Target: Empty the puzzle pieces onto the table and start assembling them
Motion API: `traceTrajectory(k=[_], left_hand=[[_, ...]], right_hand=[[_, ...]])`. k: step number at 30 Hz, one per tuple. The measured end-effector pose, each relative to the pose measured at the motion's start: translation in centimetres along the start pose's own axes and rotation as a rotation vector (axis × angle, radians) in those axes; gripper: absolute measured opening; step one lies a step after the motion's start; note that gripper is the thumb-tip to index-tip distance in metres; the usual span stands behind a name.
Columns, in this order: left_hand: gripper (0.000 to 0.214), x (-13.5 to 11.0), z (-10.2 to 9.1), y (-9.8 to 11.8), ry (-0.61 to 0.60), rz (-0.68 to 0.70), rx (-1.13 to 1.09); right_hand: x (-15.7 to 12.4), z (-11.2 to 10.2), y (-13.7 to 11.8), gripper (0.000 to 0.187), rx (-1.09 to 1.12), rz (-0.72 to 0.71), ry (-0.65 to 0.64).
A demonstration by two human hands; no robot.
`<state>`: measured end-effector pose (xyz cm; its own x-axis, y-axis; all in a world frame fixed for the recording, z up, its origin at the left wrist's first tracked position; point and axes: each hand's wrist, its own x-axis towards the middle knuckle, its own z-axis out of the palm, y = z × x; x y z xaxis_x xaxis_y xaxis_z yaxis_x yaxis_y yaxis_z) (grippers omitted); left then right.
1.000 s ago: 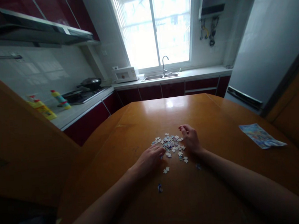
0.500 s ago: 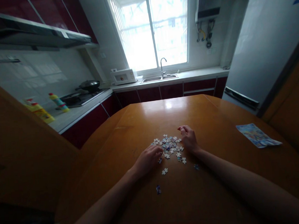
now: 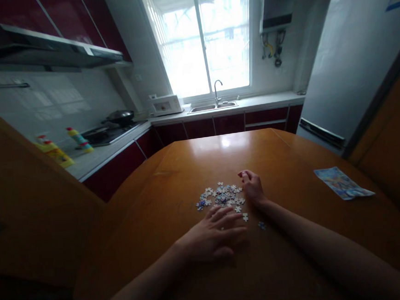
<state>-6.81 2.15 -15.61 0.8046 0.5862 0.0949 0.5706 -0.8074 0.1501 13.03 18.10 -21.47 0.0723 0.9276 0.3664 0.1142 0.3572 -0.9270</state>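
Note:
A loose pile of jigsaw puzzle pieces (image 3: 226, 195) lies on the wooden table, some showing pale backs and some blue printed faces. Over its near edge spreads my left hand (image 3: 211, 232), palm down with fingers apart. A small pale bit shows between those fingers, and the hand hides the table beneath. My right hand (image 3: 252, 186) rests against the pile's right side with its fingers curled in; whatever they hold, if anything, is hidden. One pale puzzle piece (image 3: 245, 217) lies just right of my left fingertips. A blue puzzle piece (image 3: 262, 225) sits beside my right forearm.
A crumpled printed sheet (image 3: 343, 183) lies on the table (image 3: 174, 170) at the right. Beyond are a sink (image 3: 213, 106), a microwave (image 3: 166, 105), a stove with a pan (image 3: 120, 117), and yellow bottles (image 3: 58, 152). The fridge (image 3: 348, 59) stands at right.
My left hand has opened from a curl and moved right and nearer, covering the two pieces seen in front. Blue pieces now show at the pile's left edge. My right hand has barely moved.

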Motion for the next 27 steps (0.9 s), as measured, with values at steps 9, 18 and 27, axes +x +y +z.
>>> traceTrajectory(k=[9, 18, 27], left_hand=[[0.053, 3.1, 1.2, -5.0, 0.171, -0.275, 0.166], [0.062, 1.7, 0.9, -8.9, 0.24, -0.559, -0.02], [0.068, 3.0, 3.5, -5.9, 0.13, -0.602, -0.117]], right_hand=[[0.5, -0.3, -2.6, 0.042, -0.008, 0.013, 0.064], [-3.3, -8.8, -6.0, 0.011, -0.315, -0.07, -0.729], [-8.9, -6.7, -5.9, 0.018, -0.552, -0.321, -0.764]])
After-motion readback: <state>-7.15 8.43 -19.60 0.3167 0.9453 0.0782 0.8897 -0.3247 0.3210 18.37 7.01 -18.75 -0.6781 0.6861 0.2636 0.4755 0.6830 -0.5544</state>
